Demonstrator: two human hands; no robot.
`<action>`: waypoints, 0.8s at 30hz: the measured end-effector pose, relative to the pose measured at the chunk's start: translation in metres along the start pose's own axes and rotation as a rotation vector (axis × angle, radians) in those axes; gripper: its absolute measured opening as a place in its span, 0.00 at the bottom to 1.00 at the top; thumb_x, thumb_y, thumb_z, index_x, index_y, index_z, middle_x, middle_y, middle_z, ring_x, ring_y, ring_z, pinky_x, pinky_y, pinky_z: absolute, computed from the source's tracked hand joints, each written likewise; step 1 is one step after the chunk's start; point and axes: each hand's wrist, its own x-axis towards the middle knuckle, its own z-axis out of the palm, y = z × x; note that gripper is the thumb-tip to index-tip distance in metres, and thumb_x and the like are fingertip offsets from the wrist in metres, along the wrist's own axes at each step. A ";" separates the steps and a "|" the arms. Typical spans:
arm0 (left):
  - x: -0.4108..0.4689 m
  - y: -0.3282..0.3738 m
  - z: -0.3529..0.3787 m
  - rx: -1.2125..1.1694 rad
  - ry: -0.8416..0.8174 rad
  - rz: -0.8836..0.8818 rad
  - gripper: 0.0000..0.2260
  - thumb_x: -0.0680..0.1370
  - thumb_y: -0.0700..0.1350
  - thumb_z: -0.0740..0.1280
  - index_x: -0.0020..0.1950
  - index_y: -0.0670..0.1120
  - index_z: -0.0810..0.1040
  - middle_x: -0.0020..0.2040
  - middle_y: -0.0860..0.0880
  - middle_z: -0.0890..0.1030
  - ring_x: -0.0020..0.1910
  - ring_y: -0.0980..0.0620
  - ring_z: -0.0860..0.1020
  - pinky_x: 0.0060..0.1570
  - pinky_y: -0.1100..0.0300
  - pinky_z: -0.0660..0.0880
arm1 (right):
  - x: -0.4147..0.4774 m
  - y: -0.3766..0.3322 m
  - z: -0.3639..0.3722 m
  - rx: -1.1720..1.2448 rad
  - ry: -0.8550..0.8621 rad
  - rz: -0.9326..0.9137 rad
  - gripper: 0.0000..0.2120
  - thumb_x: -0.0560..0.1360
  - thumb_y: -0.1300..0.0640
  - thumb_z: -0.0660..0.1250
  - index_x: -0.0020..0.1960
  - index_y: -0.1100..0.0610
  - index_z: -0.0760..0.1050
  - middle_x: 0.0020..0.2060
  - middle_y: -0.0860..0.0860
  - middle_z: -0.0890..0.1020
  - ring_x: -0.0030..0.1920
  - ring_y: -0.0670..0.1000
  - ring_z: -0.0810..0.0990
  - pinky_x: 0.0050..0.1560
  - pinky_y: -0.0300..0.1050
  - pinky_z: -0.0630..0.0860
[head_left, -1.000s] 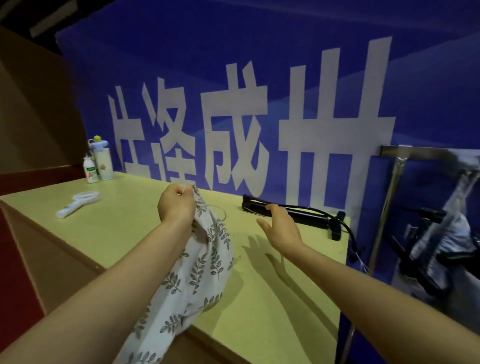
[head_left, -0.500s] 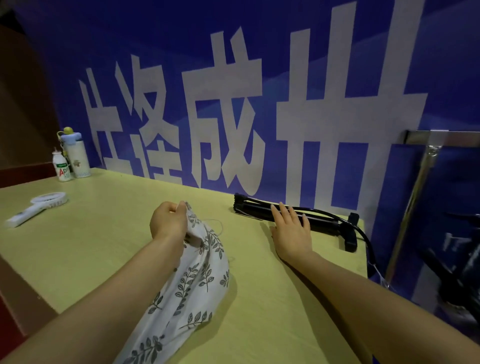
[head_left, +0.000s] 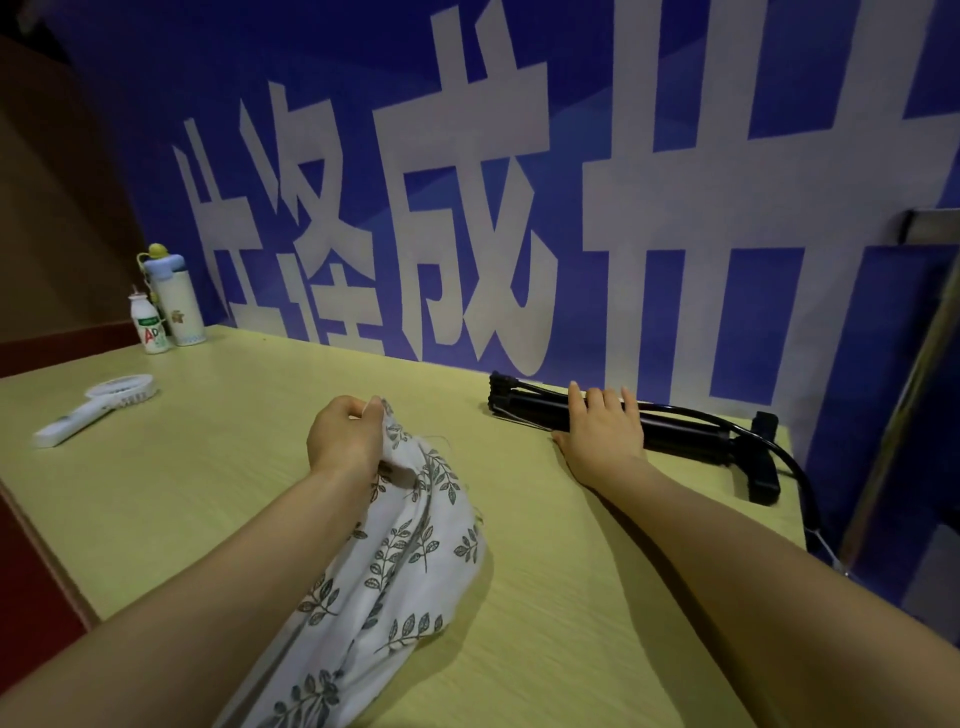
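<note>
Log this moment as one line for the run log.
left hand: grips leaf-print cloth | right hand: rests on black pump | pump: lying on table

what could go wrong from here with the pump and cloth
The hose of the pump hangs over the table edge, so it may snag if the right hand lifts the pump. That hand only lies on top, so the pump might roll. The cloth in the left hand trails loose and could catch.

The small white bottle (head_left: 148, 325) reads "AD"; the blue banner (head_left: 363, 78) shows "成".
</note>
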 end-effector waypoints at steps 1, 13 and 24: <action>0.000 0.000 -0.001 -0.006 -0.002 0.003 0.11 0.79 0.49 0.61 0.41 0.43 0.72 0.42 0.42 0.78 0.42 0.43 0.75 0.46 0.54 0.72 | 0.001 0.000 -0.001 -0.017 0.000 -0.017 0.32 0.78 0.41 0.57 0.76 0.57 0.55 0.69 0.55 0.70 0.72 0.57 0.64 0.75 0.55 0.53; -0.015 0.014 -0.055 -0.072 -0.052 -0.056 0.13 0.80 0.48 0.61 0.36 0.45 0.70 0.40 0.42 0.76 0.41 0.45 0.74 0.46 0.52 0.72 | -0.042 -0.020 -0.042 -0.014 -0.044 -0.416 0.19 0.79 0.42 0.55 0.63 0.55 0.66 0.53 0.54 0.77 0.49 0.52 0.76 0.48 0.45 0.75; -0.051 0.055 -0.193 0.011 -0.016 -0.134 0.13 0.81 0.44 0.58 0.59 0.38 0.75 0.47 0.38 0.76 0.40 0.43 0.76 0.41 0.54 0.75 | -0.096 -0.092 -0.193 0.137 0.266 -0.635 0.20 0.79 0.41 0.54 0.60 0.56 0.67 0.51 0.52 0.78 0.41 0.47 0.72 0.37 0.41 0.74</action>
